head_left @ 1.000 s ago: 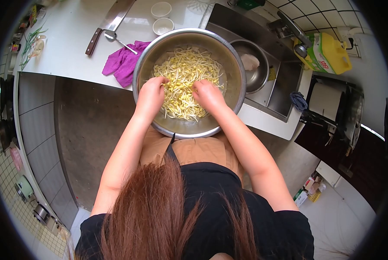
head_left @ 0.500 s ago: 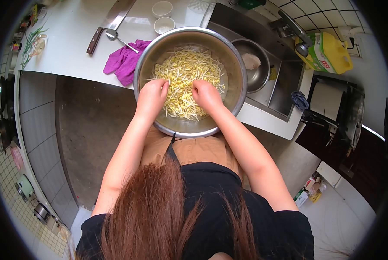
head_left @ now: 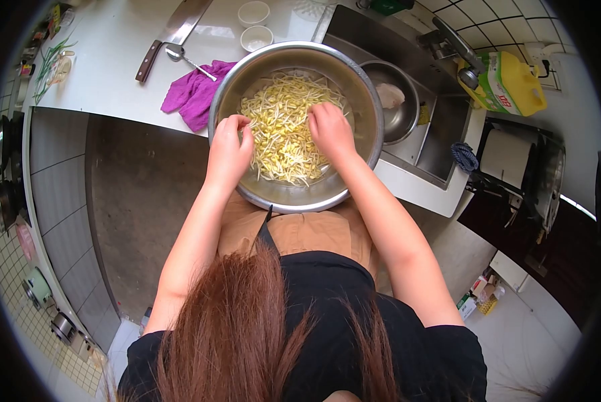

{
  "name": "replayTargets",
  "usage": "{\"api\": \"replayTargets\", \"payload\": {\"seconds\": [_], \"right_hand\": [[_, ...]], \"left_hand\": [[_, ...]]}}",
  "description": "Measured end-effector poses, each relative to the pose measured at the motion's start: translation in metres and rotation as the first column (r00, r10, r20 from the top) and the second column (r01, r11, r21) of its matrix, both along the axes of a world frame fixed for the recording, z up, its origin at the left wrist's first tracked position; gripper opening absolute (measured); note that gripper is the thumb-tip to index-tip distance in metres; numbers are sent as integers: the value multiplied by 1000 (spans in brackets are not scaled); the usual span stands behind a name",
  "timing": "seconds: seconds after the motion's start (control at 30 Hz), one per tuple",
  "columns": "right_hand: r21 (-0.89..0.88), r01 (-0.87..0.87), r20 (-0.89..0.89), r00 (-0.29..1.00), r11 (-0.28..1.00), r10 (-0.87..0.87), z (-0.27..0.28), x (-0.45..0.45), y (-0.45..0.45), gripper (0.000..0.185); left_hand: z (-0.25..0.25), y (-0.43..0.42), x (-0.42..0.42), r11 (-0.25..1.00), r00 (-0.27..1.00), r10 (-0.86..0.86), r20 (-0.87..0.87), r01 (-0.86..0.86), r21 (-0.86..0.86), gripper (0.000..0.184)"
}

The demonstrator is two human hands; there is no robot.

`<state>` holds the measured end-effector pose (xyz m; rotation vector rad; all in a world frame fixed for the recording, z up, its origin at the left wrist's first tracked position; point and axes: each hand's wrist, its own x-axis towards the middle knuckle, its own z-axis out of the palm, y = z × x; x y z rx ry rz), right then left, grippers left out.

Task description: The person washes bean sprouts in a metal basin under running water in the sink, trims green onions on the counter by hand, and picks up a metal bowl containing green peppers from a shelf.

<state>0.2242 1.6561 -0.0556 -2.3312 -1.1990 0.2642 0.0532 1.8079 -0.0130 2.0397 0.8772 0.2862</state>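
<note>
A wide steel basin [head_left: 364, 144] at the counter's front edge holds a heap of yellow-headed bean sprouts [head_left: 283, 134]. Over the left part of the basin is my left hand [head_left: 228, 151], its thumb and index finger apart and nothing visible between them. My right hand [head_left: 331, 130] is at the right side of the heap, touching the sprouts, with its fingers bent together; what they hold, if anything, is hidden beneath them.
Left of the basin lie a purple cloth [head_left: 196, 95], a spoon [head_left: 192, 61] and a cleaver [head_left: 173, 37]. Two small white bowls [head_left: 256, 39] stand behind. On the right, a sink [head_left: 441, 134] holds a metal bowl [head_left: 401, 120]; a yellow jug [head_left: 508, 84] stands beyond.
My right hand has moved up and slightly right over the sprouts. My left hand has shifted a little left and up, and its thumb and index finger have parted.
</note>
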Motion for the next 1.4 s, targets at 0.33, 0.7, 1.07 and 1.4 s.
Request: {"api": "replayTargets", "payload": {"seconds": [0.33, 0.7, 1.07, 1.4], "right_hand": [[-335, 55, -16, 998, 941, -64, -3, -21, 63, 71], [-114, -301, -268, 927, 947, 262, -17, -73, 46, 40], [-238, -316, -333, 915, 918, 229, 43, 5, -8, 38], [-435, 187, -360, 860, 881, -360, -4, -29, -10, 81]], "left_hand": [[-5, -4, -6, 1000, 999, 29, 14, -29, 6, 27], [-2, -5, -4, 999, 1000, 3, -9, -2, 34, 31], [-12, -8, 20, 995, 957, -87, -276, 99, 32, 54], [-85, -58, 39, 836, 882, 28, -471, -279, -473, 80]]}}
